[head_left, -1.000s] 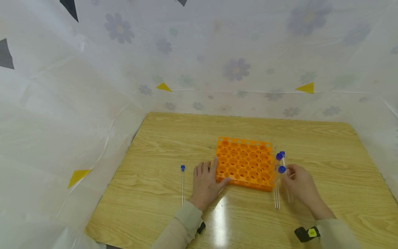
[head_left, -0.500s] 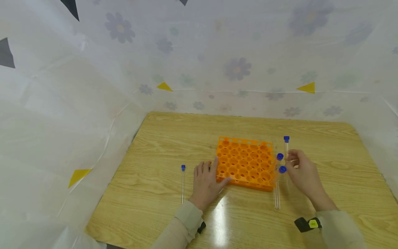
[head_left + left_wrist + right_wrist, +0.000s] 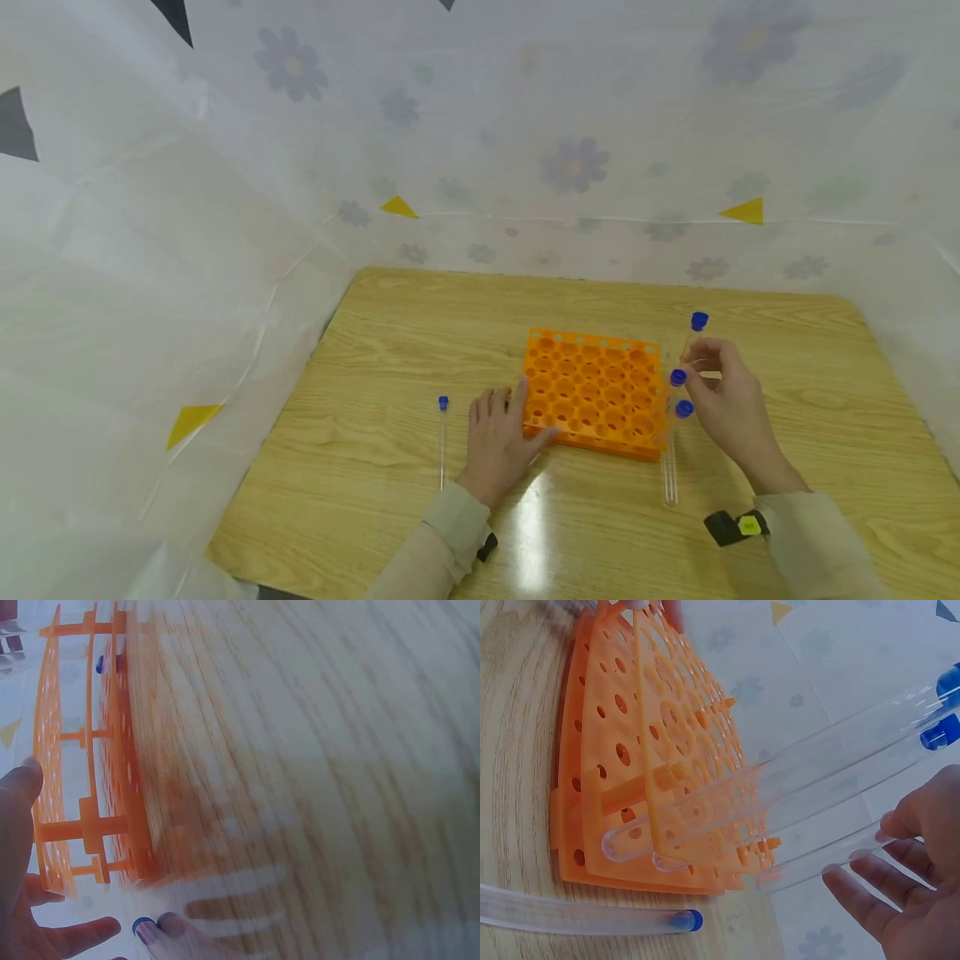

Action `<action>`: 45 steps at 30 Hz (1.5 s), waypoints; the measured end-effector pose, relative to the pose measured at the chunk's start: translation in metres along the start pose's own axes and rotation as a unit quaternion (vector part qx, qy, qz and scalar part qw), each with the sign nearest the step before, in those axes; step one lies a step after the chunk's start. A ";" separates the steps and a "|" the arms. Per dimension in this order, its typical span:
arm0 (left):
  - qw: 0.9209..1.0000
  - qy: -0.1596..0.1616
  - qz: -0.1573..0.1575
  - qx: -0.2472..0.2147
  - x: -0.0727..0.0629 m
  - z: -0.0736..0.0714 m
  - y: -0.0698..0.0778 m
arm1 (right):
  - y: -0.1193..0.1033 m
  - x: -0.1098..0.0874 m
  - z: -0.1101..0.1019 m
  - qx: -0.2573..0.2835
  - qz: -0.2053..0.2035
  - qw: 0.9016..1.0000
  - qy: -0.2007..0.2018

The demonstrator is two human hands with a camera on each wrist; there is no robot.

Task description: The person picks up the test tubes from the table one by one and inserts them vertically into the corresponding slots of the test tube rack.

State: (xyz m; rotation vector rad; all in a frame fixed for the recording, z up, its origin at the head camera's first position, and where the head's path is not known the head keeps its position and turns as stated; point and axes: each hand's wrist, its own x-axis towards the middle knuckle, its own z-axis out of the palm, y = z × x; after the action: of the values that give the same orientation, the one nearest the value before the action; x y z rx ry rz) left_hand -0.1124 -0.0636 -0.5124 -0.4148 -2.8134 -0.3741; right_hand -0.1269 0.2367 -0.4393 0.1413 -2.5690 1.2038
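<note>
In the head view, an orange test tube rack (image 3: 591, 392) stands mid-table. My left hand (image 3: 498, 442) rests at its front left corner, thumb along the front edge and index finger on the left side. Above the rack's back right corner, my right hand (image 3: 727, 404) pinches a clear test tube with a blue cap (image 3: 699, 321); the right wrist view shows the tube's lower end (image 3: 810, 859) near the rack's edge. Two more capped tubes (image 3: 780, 776) stand in the rack's right side. Another test tube (image 3: 670, 479) lies on the table just right of the rack.
One more blue-capped test tube (image 3: 442, 442) lies left of my left hand, partly behind the sleeve. The wooden table (image 3: 360, 350) is enclosed by pale plastic sheeting (image 3: 480, 150) at the back and sides.
My right hand has lifted the pinched test tube from beside the rack and carried it up and away from me, to the back right corner. The left hand stays put.
</note>
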 end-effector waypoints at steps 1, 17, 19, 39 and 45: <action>1.000 0.000 0.000 0.001 0.000 0.000 0.000 | -0.001 0.000 0.000 0.004 -0.002 1.000 0.002; 1.000 -0.024 -0.012 -0.004 0.001 -0.001 0.001 | 0.002 -0.001 0.011 0.039 -0.029 0.999 -0.003; 1.000 -0.019 -0.010 -0.002 0.001 -0.001 0.001 | 0.004 -0.001 0.012 0.041 -0.031 0.999 -0.004; 1.000 -0.009 -0.009 -0.011 0.001 -0.001 0.001 | 0.022 -0.003 0.024 0.015 -0.038 0.999 -0.025; 1.000 -0.003 -0.008 -0.010 0.001 0.000 0.001 | 0.024 -0.003 0.025 0.002 -0.042 0.999 -0.027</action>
State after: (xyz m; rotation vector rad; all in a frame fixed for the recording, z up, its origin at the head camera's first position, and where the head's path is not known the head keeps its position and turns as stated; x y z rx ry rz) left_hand -0.1127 -0.0629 -0.5122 -0.3993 -2.8221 -0.4058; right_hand -0.1348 0.2332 -0.4733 0.2816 -2.5788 1.1899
